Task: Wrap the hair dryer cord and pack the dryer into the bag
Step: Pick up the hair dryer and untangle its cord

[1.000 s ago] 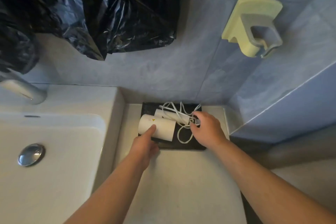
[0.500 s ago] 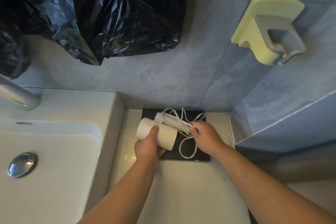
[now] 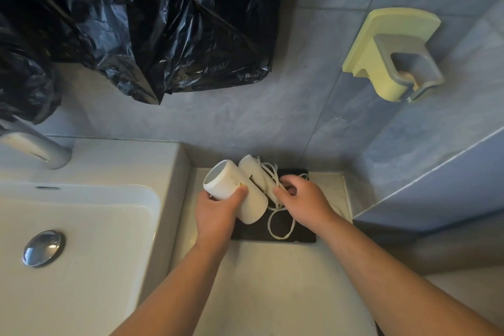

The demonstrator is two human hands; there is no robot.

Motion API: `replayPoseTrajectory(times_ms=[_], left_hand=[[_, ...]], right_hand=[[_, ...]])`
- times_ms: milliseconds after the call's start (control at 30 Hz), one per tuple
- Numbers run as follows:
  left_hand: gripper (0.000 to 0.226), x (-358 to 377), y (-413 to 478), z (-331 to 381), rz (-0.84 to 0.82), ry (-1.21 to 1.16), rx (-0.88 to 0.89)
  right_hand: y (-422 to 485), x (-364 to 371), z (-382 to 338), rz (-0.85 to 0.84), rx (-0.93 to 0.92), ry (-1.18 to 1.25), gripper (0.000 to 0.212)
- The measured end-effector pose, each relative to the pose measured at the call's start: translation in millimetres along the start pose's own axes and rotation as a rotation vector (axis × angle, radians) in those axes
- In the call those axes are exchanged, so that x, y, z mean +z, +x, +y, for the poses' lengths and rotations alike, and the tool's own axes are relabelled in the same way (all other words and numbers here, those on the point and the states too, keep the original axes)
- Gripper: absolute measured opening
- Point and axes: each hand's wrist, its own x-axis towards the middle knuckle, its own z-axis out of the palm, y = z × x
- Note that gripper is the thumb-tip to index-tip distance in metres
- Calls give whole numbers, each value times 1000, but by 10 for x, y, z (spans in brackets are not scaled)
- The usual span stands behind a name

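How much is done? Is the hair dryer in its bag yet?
Nothing is finished yet. The left hand grips the hair dryer, tilted over the flat black bag on the counter, and the right hand holds the white cord, which lies in loose loops. Left: wrap the cord, then pack the dryer.

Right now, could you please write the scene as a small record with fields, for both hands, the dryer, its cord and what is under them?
left grip: holds the hair dryer by its barrel
right grip: fingers curled round the cord at the handle
cord: partly wound on the handle, one loop loose below
under the dryer: black flat item on the counter; cannot tell whether it is the bag
beside: sink to the left
on the wall: black plastic bag
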Motion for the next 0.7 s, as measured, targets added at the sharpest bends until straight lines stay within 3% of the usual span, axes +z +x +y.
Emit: replayPoseTrajectory(times_ms=[133, 233, 333, 467, 700], left_hand=[[38, -66, -85, 86, -53, 110, 155], [43, -122, -114, 165, -80, 153, 215], [49, -180, -127, 221, -99, 177, 247], [54, -227, -147, 256, -125, 178, 281], [65, -306, -159, 296, -68, 98, 309]], right_hand=[[72, -1, -163, 33, 42, 124, 39], [46, -11, -248, 72, 39, 205, 33], [-12, -15, -294, 84, -4, 255, 48], [-38, 11, -343, 104, -67, 236, 31], [-124, -21, -360, 185, 10, 314, 21]])
